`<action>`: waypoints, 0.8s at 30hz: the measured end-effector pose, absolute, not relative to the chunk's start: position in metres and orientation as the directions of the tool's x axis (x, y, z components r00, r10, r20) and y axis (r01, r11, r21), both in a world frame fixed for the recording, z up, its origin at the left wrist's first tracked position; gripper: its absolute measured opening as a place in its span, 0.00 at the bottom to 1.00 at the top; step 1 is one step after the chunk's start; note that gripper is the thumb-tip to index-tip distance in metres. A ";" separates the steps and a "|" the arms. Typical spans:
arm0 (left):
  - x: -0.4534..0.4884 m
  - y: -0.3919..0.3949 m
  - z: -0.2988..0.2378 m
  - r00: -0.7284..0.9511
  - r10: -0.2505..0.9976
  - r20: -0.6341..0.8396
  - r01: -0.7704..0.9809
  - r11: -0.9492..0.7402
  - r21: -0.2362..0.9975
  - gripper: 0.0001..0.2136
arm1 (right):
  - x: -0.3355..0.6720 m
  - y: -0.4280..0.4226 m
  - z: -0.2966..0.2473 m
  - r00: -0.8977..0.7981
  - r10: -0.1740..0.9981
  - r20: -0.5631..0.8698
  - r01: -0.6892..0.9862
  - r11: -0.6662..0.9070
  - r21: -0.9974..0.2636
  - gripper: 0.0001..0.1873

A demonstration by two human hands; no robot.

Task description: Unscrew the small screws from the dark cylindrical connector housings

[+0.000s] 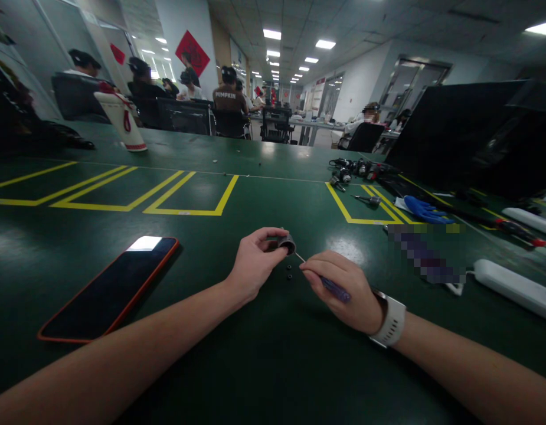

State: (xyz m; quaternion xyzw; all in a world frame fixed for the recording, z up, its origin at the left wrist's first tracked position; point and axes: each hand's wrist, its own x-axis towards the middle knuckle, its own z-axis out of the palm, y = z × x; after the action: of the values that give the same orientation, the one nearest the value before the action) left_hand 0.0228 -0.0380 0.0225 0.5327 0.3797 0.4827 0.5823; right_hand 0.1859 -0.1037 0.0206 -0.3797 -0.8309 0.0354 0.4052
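My left hand (255, 262) is closed around a small dark cylindrical part (287, 242), held just above the green table (273, 354). My right hand (343, 289) grips a thin screwdriver (330, 286) with a purple handle; its metal tip points into the part. Two tiny black screws (289, 271) lie on the table between my hands. A white watch (390, 321) sits on my right wrist.
A phone in an orange case (111, 289) lies at the left. A blue glove (425, 209), loose tools (356, 170), a red-handled screwdriver (518, 233) and white power strips (516, 286) lie at the right. A dark monitor (454, 130) stands behind them. A white cup (122, 121) stands far left; people sit at the back.
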 end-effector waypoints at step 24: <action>0.025 -0.036 0.020 0.216 0.974 0.071 -0.167 -0.035 0.985 0.11 | 0.183 -0.106 0.027 -0.402 0.660 0.635 0.625 0.705 -0.336 0.07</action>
State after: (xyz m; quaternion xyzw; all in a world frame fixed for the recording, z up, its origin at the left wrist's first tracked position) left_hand 0.0248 -0.0362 0.0205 0.5235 0.3852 0.4934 0.5781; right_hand 0.1826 -0.1061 0.0270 -0.3837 -0.8369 0.0223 0.3897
